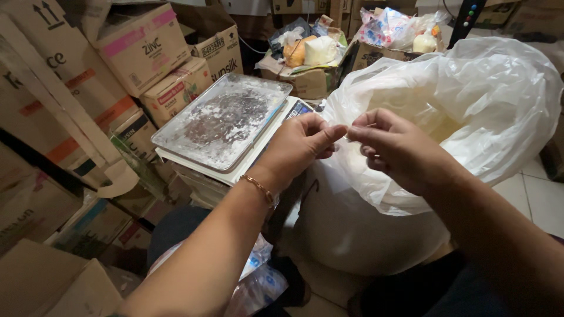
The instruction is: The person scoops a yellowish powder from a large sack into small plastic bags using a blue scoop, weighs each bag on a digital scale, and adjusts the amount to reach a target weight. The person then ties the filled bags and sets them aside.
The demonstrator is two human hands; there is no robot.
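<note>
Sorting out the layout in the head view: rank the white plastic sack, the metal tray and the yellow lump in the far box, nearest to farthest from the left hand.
1. White plastic sack: touching the left hand, just right of it.
2. Metal tray: left, on the scale.
3. Yellow lump: far back, in a box.

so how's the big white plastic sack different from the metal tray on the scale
The white plastic sack is soft, crumpled and translucent; the metal tray is flat, rigid and dusted with white powder. The sack stands tall and open-mouthed, while the tray lies low on the scale. Both hands, left hand and right hand, pinch the sack's edge; neither touches the tray.
</note>
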